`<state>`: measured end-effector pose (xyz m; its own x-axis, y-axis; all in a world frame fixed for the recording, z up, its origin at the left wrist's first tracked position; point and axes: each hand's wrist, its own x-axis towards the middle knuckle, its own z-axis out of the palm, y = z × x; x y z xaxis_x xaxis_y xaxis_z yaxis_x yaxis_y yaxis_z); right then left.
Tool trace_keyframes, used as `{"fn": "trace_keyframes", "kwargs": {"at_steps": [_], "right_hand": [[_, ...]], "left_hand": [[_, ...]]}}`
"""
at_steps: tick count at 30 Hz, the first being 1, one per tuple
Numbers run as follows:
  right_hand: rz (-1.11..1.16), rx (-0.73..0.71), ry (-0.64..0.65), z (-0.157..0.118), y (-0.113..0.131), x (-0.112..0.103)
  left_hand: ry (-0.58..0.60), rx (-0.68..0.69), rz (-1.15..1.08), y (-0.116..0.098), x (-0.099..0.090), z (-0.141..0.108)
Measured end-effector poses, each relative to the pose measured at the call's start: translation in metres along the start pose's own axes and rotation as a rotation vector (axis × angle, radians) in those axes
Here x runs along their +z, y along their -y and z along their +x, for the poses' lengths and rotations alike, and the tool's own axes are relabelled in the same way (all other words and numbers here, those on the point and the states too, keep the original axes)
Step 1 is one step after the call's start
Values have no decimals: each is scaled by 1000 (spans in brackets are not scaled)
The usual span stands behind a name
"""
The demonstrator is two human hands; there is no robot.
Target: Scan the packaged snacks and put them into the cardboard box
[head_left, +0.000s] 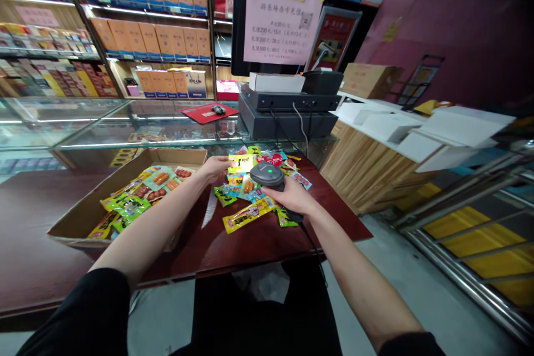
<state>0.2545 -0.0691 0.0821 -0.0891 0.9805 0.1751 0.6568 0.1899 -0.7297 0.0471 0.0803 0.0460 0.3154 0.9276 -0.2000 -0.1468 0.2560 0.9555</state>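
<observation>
My right hand [295, 196] is wrapped round a dark barcode scanner [267, 176], which has a small green light on top. Its head faces a brightly lit yellow snack packet [241, 163] that my left hand [217, 168] pinches by its left edge. Below both hands spreads a loose pile of snack packets, among them a long yellow packet [249, 214] at the front and a green packet [225, 196] on the left. To the left, an open cardboard box [83, 200] holds several more packets, green ones and some with sausages showing; my left forearm crosses over its right side.
The dark red table [187, 258] meets a glass counter [104, 125] behind. A black cash drawer [287, 119] stands there below a monitor with a pink notice [280, 28]. A computer mouse [218, 109] lies on a red pad. The scanner's cable [312, 242] runs off the table's front edge.
</observation>
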Motion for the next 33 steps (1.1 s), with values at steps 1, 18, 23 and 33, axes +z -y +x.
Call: {"fn": "trace_keyframes", "kwargs": {"at_steps": [1, 18, 23, 33], "right_hand": [[7, -13, 4, 0, 0, 0], [92, -136, 156, 23, 22, 32], [125, -157, 143, 21, 18, 25], [8, 40, 40, -7, -16, -22]], "left_hand": [[-24, 19, 11, -3, 0, 1], [-403, 152, 54, -81, -162, -107], [-324, 123, 119, -75, -137, -98], [32, 11, 263, -35, -4, -28]]}}
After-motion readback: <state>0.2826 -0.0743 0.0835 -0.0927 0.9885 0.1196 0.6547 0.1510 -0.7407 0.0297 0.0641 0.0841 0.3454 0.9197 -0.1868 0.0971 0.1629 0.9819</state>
